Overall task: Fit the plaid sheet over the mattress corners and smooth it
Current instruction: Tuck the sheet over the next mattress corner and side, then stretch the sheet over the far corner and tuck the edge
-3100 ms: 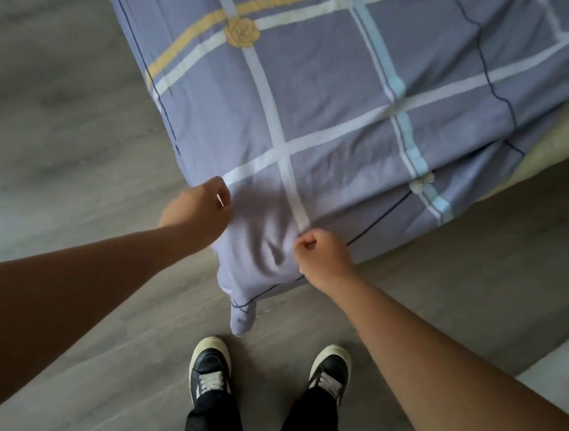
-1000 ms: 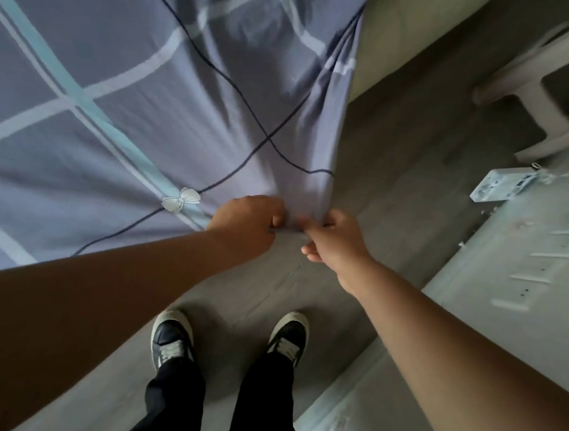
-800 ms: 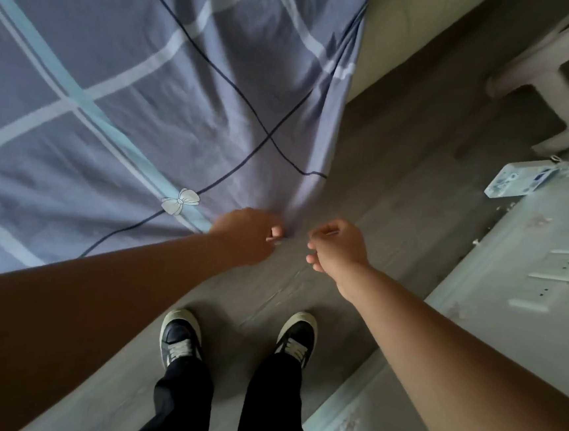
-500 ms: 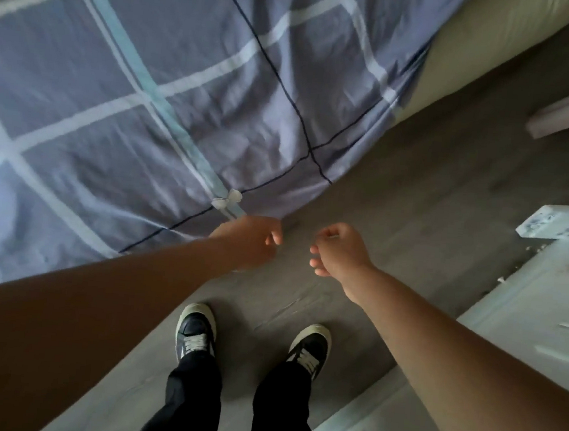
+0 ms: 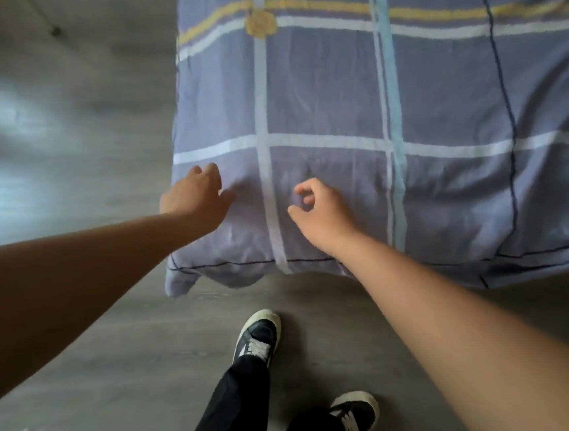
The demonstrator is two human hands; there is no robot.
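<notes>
Currently your left hand [image 5: 195, 197] and right hand [image 5: 321, 211], fingers loose, hold nothing; grip the plaid sheet [image 5: 372, 102] at the mattress's near-left corner, pull taut.

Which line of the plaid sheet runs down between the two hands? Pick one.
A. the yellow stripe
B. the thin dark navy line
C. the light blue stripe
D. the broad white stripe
D: the broad white stripe drops down the plaid sheet between the left hand and the right hand; the yellow, light blue and navy lines lie elsewhere.
</notes>
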